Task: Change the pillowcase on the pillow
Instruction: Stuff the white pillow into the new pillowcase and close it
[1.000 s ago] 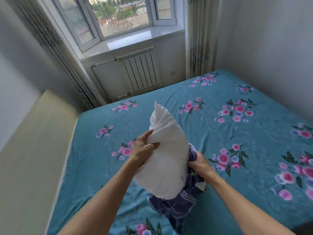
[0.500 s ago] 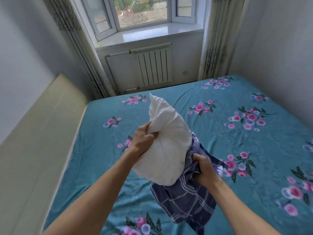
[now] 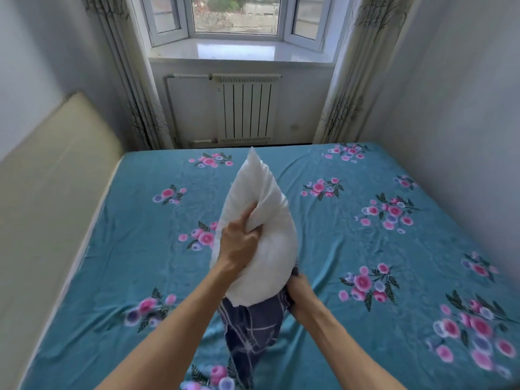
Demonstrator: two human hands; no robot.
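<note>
Plump white fabric pillow held above teal floral bed sheet, long axis upright, pointed corner toward window. Gripped mid-side by left hand, fingers dug in. Dark blue checked pillowcase bunched at pillow's lower end, clutched by right hand.

The pillow is a plump, bare white one, held upright in the centre of the frame with its pointed top corner aimed toward the upper middle – its fabric is creased and bunched at mid-height, and nearly all of it stands clear of the cover. The pillowcase is dark navy blue with thin pale lines in a grid pattern – it hangs crumpled and slack below the pillow, in the lower middle of the frame, wrapped only around the pillow's rounded bottom end and trailing down to the lower edge.
</note>
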